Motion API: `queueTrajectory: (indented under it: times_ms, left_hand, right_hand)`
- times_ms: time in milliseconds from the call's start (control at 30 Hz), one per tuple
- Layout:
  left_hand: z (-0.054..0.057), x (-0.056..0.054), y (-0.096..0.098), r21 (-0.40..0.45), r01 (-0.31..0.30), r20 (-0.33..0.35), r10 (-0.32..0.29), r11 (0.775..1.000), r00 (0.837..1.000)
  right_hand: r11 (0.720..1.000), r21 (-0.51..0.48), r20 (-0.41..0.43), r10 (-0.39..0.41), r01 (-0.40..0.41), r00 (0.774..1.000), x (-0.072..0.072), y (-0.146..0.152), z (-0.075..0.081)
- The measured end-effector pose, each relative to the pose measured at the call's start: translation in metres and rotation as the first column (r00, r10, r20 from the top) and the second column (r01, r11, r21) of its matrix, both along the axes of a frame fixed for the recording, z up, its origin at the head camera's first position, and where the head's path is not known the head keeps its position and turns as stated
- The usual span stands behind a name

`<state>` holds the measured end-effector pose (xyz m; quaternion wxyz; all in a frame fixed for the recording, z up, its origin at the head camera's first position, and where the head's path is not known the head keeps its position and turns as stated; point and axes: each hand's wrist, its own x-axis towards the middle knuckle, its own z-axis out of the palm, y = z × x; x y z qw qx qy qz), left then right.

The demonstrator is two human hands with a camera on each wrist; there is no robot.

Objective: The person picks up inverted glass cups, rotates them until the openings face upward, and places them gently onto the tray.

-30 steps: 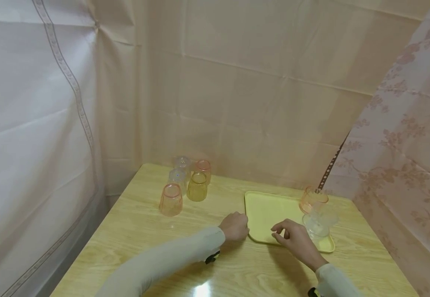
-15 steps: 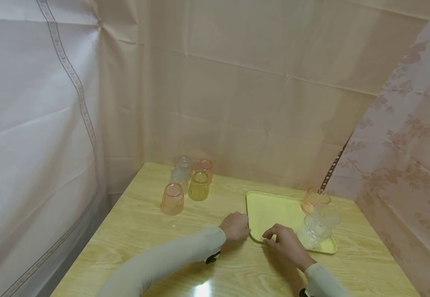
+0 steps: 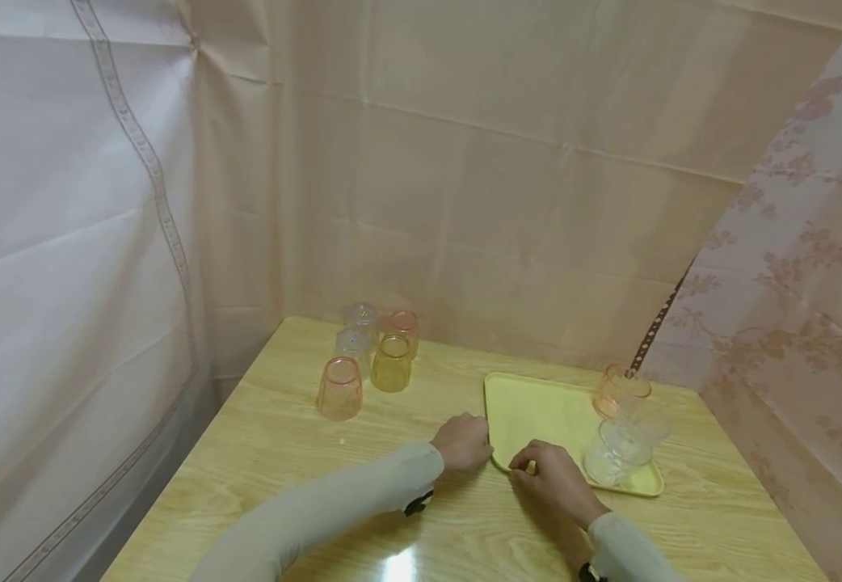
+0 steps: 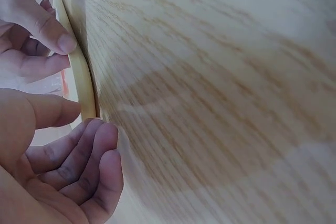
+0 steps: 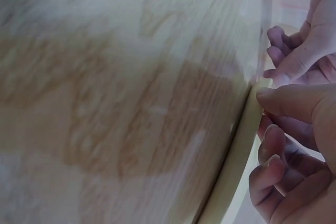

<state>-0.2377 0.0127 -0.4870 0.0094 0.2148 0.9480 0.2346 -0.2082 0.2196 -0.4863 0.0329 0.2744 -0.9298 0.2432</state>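
Observation:
A yellow tray [image 3: 530, 412] lies on the wooden table, and both hands are at its near left corner. My left hand [image 3: 463, 442] holds the left rim with thumb and curled fingers; in the left wrist view the tray's edge [image 4: 83, 80] runs between them. On the near rim, my right hand [image 3: 555, 481] pinches the edge, its thumb [image 5: 278, 100] on the outer side. At the tray's right end stand an orange see-through cup [image 3: 610, 398] and a clear cup [image 3: 610, 461], with another clear shape [image 3: 652, 422] overlapping just behind.
Several see-through cups stand at the back left of the table [image 3: 261, 453]: a pink cup [image 3: 339, 396] in front, a yellow cup [image 3: 392, 368], a second pink cup [image 3: 406, 329] and clear cups [image 3: 352, 346]. A beige curtain [image 3: 450, 202] hangs behind the table.
My right hand has moved left and down from above the tray near the clear cup to its near rim, and pinches it. The left hand has stayed at the left rim.

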Motion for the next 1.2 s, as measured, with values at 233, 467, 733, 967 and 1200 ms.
queueTrajectory:
  times_ms: [233, 467, 733, 967, 1200]
  left_hand:
    - [0.002, 0.0, -0.007, -0.012, 0.003, -0.001, -0.003, 1.0, 1.0]
    - [0.014, -0.014, -0.025, -0.065, 0.188, -0.098, -0.194, 0.98, 0.976]
    - [0.051, -0.026, -0.063, -0.1, 0.252, -0.127, -0.264, 0.962, 0.956]
    - [0.074, -0.033, -0.11, -0.124, 0.291, -0.195, -0.311, 0.948, 0.93]
    - [0.09, -0.034, -0.152, -0.113, 0.235, -0.245, -0.256, 0.965, 0.935]
  right_hand:
    - [1.0, 0.012, -0.01, -0.024, 0.025, 1.0, -0.002, -0.006, -0.004]
    - [1.0, 0.014, 0.012, -0.025, 0.025, 1.0, -0.002, -0.006, -0.005]
    - [1.0, -0.003, 0.006, -0.02, 0.02, 1.0, -0.005, -0.008, -0.005]
    - [1.0, -0.016, 0.042, -0.012, 0.013, 0.999, -0.005, -0.006, -0.005]
    - [1.0, -0.022, 0.062, -0.011, 0.013, 0.998, -0.006, -0.006, -0.003]
